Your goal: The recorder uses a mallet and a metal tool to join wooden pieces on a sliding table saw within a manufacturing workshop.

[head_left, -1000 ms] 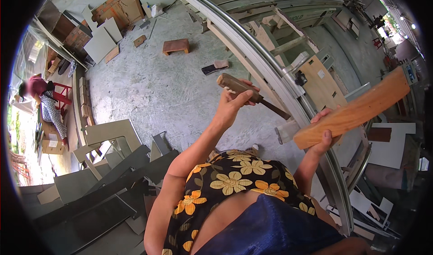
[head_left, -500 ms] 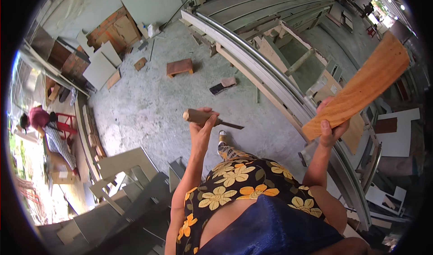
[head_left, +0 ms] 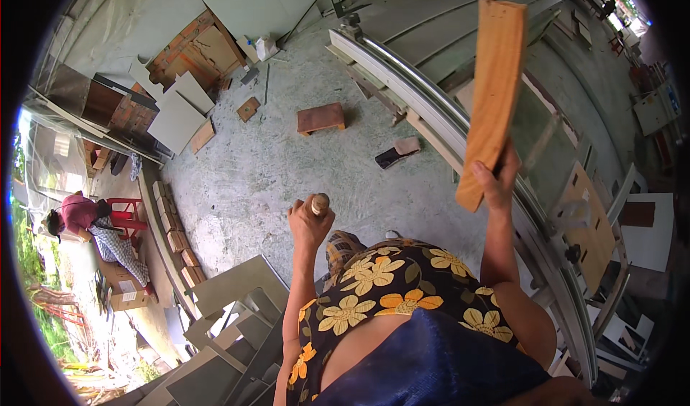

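Observation:
My left hand (head_left: 307, 225) is closed around the wooden handle (head_left: 320, 204) of a chisel, in front of my body. The round butt of that handle points up; the blade, seen a moment ago, is now hidden. Raised on the right, my right hand (head_left: 499, 180) grips the lower end of a long, slightly curved wooden board (head_left: 496, 82). Its thumb lies across the near face, and the board stands nearly upright. A wide gap separates the chisel from the board.
A long metal-railed machine table (head_left: 424, 90) runs along my right. On the concrete floor ahead are a low wooden stool (head_left: 320, 118) and a dark brush-like object (head_left: 388, 158). Cut panels (head_left: 241, 287) lean at lower left. Another person (head_left: 83, 215) is at far left by a red chair (head_left: 126, 215).
The board has swung from slanting right to nearly upright, moving left. My left hand has turned, so the chisel's handle end faces up and its blade is out of sight. My view has shifted left.

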The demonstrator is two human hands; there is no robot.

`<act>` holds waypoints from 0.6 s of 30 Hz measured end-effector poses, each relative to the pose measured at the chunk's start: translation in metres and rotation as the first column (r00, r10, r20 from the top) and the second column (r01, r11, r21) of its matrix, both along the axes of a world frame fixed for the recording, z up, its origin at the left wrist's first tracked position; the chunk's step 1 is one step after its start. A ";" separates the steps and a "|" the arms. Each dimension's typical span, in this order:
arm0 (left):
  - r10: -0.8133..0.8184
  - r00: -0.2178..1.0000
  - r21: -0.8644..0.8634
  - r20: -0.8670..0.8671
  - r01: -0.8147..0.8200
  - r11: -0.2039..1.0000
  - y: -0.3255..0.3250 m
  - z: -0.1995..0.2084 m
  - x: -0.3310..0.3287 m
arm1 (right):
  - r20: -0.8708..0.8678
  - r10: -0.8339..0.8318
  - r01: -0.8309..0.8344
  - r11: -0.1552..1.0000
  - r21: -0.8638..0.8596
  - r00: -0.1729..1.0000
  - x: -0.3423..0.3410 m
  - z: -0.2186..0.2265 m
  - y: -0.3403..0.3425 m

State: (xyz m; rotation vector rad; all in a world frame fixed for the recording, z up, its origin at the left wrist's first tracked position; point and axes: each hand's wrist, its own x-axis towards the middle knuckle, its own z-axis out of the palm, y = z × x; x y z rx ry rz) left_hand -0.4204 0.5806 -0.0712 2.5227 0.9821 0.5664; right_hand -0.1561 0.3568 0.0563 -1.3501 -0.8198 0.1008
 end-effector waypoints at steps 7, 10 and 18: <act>0.181 0.973 -0.460 -0.140 -0.226 0.859 0.153 -0.065 -0.044 | 0.021 0.033 -0.027 0.972 -0.233 0.999 -0.017 -0.027 0.150; 0.088 0.988 -0.482 -0.123 -0.137 0.866 0.223 -0.111 -0.069 | 0.119 0.010 0.035 0.927 -0.374 0.993 -0.028 -0.046 0.214; -0.126 0.969 -0.518 -0.214 -0.003 0.855 0.360 -0.129 -0.071 | 0.098 0.081 0.033 0.581 -0.813 0.992 -0.054 -0.102 0.339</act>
